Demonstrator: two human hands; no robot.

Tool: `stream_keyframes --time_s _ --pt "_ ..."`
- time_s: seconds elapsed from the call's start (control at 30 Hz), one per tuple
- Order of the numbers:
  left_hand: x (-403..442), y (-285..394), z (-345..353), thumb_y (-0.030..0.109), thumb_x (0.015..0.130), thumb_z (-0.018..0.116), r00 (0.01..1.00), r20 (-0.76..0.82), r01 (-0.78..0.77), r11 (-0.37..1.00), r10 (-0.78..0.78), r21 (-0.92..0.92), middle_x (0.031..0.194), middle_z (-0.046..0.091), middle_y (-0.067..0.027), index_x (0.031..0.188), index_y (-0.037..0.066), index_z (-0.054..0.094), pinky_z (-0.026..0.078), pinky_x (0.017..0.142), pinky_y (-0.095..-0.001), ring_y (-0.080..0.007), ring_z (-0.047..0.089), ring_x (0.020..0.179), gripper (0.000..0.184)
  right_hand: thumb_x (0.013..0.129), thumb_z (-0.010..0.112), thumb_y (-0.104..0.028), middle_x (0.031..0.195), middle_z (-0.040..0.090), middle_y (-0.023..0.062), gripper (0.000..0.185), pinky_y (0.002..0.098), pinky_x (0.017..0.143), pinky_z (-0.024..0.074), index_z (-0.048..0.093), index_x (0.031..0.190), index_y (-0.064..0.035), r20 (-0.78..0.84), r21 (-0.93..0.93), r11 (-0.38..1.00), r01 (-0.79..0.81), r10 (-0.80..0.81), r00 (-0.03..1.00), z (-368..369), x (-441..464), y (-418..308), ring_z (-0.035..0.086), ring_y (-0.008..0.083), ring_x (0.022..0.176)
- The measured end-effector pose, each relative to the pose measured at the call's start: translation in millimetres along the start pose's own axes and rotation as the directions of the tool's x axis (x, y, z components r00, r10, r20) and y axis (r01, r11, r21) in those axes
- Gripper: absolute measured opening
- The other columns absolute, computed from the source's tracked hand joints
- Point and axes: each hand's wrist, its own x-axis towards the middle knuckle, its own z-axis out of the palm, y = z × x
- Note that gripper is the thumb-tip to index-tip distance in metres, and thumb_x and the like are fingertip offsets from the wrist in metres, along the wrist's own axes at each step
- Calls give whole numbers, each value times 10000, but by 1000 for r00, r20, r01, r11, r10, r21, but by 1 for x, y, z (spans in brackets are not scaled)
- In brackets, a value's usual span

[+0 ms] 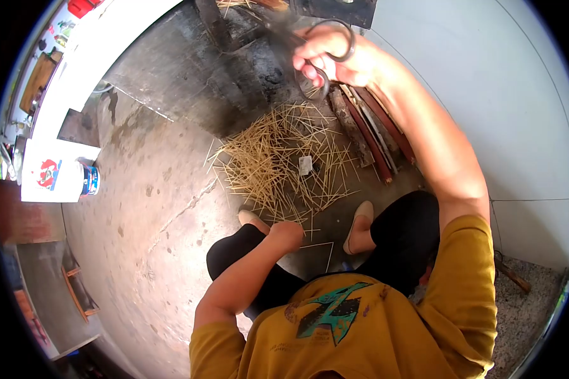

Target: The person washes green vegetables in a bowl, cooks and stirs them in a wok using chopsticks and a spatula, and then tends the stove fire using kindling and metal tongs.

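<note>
My right hand [327, 52] is raised at the top of the view, its fingers closed around the ring handles of dark metal tongs [286, 34]. Motion blurs the jaws of the tongs, which point toward the top left, near the dark stove opening. Down by my left knee is my left hand [287, 235], bent at the wrist, with its fingers hidden from the camera. Just beyond it, a loose heap of thin straw-coloured sticks [259, 158] covers the floor between my feet and the stove. A small white label or packet [305, 165] lies on the heap.
Split firewood [373, 136] lies beside the heap, along the white tiled wall [474, 95]. The blackened stove base [196, 76] stands ahead. To the left are a printed can [90, 179] and a wooden stool or frame [76, 294]. A wooden handle [512, 278] shows behind my right side.
</note>
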Motion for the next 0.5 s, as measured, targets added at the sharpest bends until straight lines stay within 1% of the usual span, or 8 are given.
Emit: stream_keyframes --time_s 0.1,0.13,0.17,0.23,0.27,0.37,0.4,0.5 --pt "0 -1 1 298 822 608 1000 2 11 1000 -11 3 955 668 -187 915 25 682 503 798 -443 -344 634 941 298 770 644 -122 623 592 87 142 252 484 449 612 735 12 0 -101 994 34 -35 999 -8 39 0 564 136 542" --pt "0 -2 1 297 822 607 1000 9 16 1000 -16 4 953 669 -188 915 25 682 503 799 -443 -345 633 943 298 767 651 -131 607 585 79 140 239 463 421 617 744 3 -9 -132 991 2 -3 1000 -9 47 -2 539 130 507" --pt "1 -3 2 298 823 608 1000 6 12 1000 -12 -5 950 669 -188 913 24 682 503 798 -444 -345 633 941 298 764 660 -139 593 578 69 155 242 467 412 617 699 -5 -32 -162 987 4 -10 999 -9 54 -1 532 119 514" --pt "0 -5 5 298 823 608 1000 3 4 1000 -3 -23 943 670 -189 909 23 681 504 795 -446 -345 633 939 298 773 646 -126 743 641 152 204 297 570 504 589 880 38 -28 -254 966 -43 37 999 -21 92 9 638 187 673" --pt "0 -6 5 299 824 607 1000 1 -4 1000 4 -22 941 670 -188 909 23 680 504 794 -447 -345 633 936 298 731 614 -104 662 617 145 150 298 505 481 611 688 40 120 -118 993 -14 28 992 -36 93 13 622 230 612" --pt "-4 -6 5 301 825 606 1000 1 -16 1000 16 -26 937 671 -188 913 25 678 506 789 -449 -345 634 930 298 730 617 -120 549 575 116 155 255 387 358 613 714 35 66 -65 998 10 -6 998 -28 103 13 549 181 461" --pt "-5 -5 3 302 825 606 1000 5 -13 999 13 -32 937 671 -187 916 26 678 506 788 -450 -346 634 928 299 723 638 -125 616 613 119 158 268 446 435 616 718 32 51 -76 997 2 2 999 -26 101 9 602 195 546" --pt "-6 -5 2 304 826 605 1000 10 -10 999 11 -39 937 671 -187 923 29 676 507 785 -451 -347 634 929 299 733 650 -112 697 638 118 136 282 513 490 615 734 20 -53 77 997 1 3 999 -14 96 8 635 206 618"
